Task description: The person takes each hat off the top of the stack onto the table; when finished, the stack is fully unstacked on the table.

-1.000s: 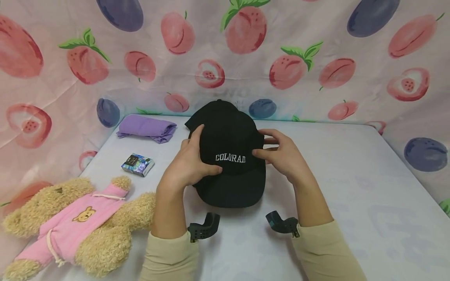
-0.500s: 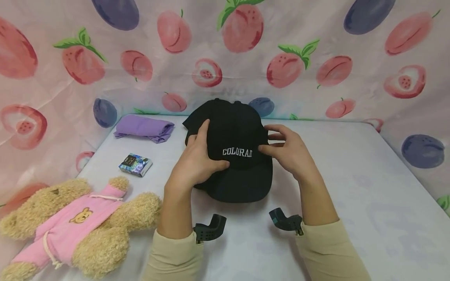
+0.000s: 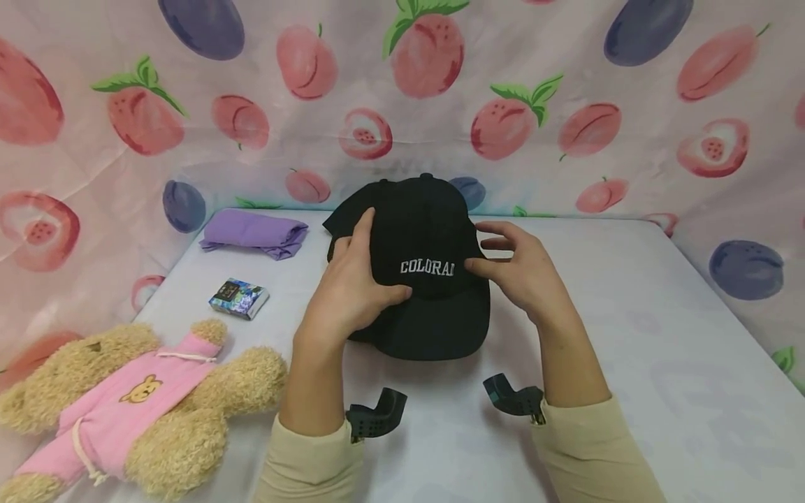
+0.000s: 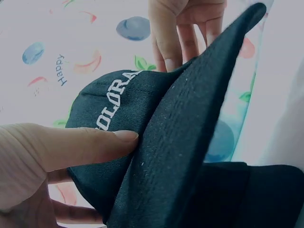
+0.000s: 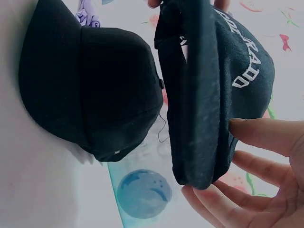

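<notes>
Both hands hold a black baseball cap [image 3: 430, 227] with white COLORADO lettering, its brim toward me. My left hand [image 3: 352, 286] grips its left side, thumb [image 4: 102, 147] pressed at the seam between crown and brim. On the other side, my right hand [image 3: 518, 272] pinches the edge, thumb by the end of the lettering and fingers behind. A second black cap [image 5: 114, 85] sits on the table below and behind the held one. In the head view the held cap covers most of this second cap [image 3: 352, 209]; the right wrist view shows a gap between them.
On the left of the white table [image 3: 629, 349] are a folded purple cloth [image 3: 254, 232], a small blue patterned box [image 3: 239, 298] and a teddy bear [image 3: 144, 405] in a pink top. A fruit-print curtain [image 3: 428, 154] hangs behind the table.
Both hands have moved the lettered cap up and slightly right, so its crown now rises above the cap behind it. The grip looks the same. The head view has shifted a little.
</notes>
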`<state>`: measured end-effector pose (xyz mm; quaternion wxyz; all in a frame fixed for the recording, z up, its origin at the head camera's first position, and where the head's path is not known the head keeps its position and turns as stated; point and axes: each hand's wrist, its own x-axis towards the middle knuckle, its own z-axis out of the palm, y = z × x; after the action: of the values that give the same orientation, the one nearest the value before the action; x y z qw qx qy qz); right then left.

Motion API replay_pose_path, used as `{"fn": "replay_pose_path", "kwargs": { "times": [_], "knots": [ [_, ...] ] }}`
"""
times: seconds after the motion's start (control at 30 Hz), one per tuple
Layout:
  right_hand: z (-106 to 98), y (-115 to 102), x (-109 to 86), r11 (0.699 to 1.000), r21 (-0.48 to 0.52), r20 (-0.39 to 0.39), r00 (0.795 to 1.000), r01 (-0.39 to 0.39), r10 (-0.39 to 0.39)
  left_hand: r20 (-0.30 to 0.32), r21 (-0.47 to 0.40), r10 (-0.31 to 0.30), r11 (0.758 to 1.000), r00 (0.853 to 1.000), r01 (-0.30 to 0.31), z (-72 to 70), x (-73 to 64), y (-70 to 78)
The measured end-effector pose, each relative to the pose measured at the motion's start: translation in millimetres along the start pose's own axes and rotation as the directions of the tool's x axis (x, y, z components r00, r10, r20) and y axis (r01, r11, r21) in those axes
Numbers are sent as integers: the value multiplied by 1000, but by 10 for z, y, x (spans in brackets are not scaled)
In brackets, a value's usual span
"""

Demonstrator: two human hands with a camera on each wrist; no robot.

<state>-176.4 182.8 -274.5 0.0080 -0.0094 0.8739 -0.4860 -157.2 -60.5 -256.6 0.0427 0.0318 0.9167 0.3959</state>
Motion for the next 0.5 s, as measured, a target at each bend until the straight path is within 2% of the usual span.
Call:
{"fn": "replay_pose_path", "kwargs": {
  "times": [0.5],
  "knots": [
    [-125, -14, -79, 999, -16, -32, 999, 41, -41, 34, 16, 45, 999, 998, -45, 61, -1, 107]
  ]
}}
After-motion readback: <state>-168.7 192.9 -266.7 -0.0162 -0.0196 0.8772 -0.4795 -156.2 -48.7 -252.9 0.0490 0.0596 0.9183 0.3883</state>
